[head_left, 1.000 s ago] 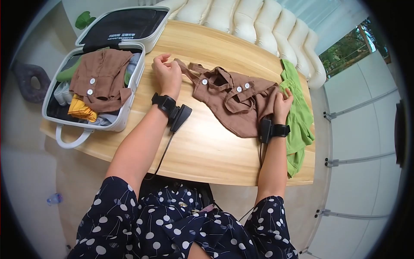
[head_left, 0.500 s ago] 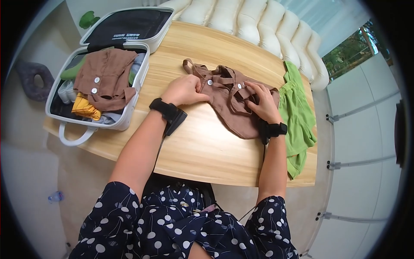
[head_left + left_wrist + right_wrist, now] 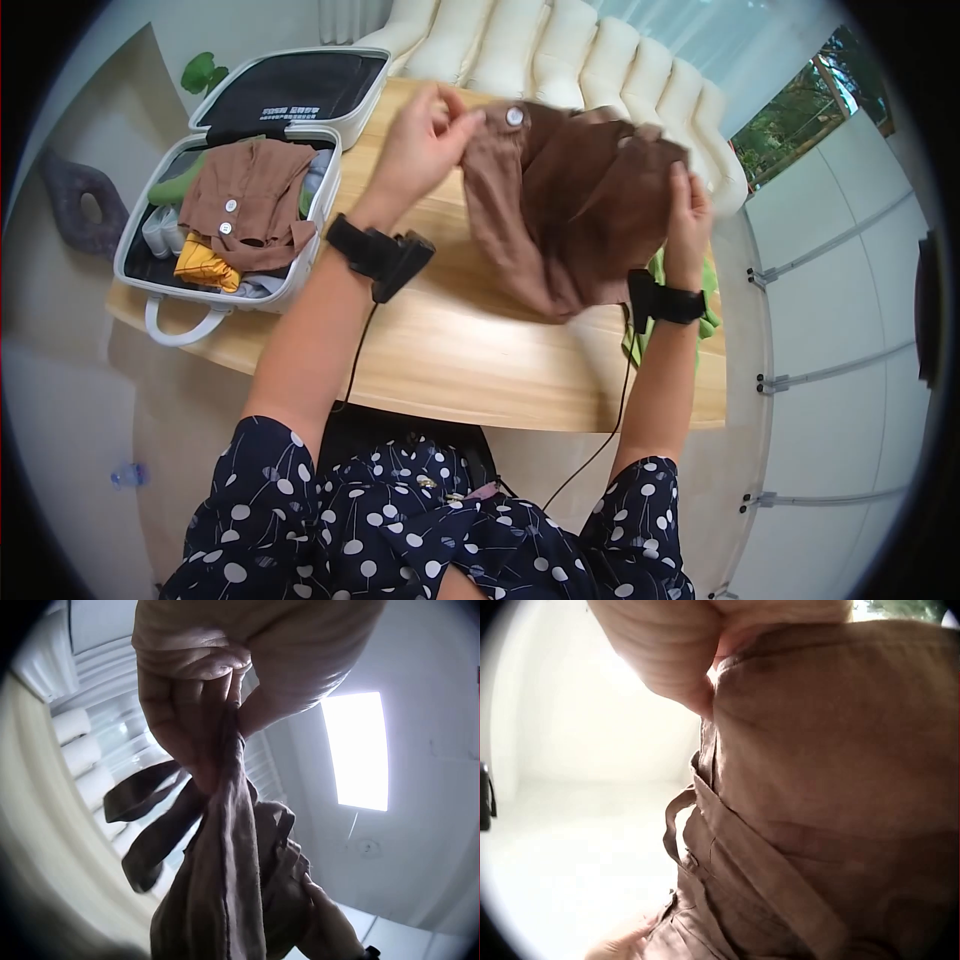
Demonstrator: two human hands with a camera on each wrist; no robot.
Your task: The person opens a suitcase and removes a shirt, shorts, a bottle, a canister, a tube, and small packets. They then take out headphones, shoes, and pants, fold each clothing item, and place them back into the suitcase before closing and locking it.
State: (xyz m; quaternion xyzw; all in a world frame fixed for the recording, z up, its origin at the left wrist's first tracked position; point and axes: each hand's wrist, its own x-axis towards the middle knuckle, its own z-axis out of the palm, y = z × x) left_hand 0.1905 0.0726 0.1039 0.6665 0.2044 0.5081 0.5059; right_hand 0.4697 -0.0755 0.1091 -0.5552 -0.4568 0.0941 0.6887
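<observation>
A brown garment point(image 3: 590, 220) with straps and white buttons hangs above the table between my two hands. My left hand point(image 3: 415, 150) pinches its upper left edge beside a white button point(image 3: 514, 117). At the upper right edge, my right hand point(image 3: 688, 215) grips the cloth between thumb and fingers. Seen from the left wrist, the fabric point(image 3: 240, 855) drops from the pinching fingers, and loose straps point(image 3: 154, 787) dangle beside it. In the right wrist view a long strap point(image 3: 757, 862) crosses the cloth. Behind the brown garment, a green garment point(image 3: 708, 325) lies mostly hidden on the table.
An open white suitcase point(image 3: 322, 215) stands at the table's left, holding a folded brown garment point(image 3: 265, 185), a yellow cloth point(image 3: 203, 268) and other clothes. The wooden table point(image 3: 450, 370) spans the middle. A cream sofa point(image 3: 555, 50) sits behind it, and a cable runs from each wrist camera.
The brown garment lay on the table under my hands; now both hands hold it raised, its lower part hanging. Both hands have gone up, and the right also outward to the right.
</observation>
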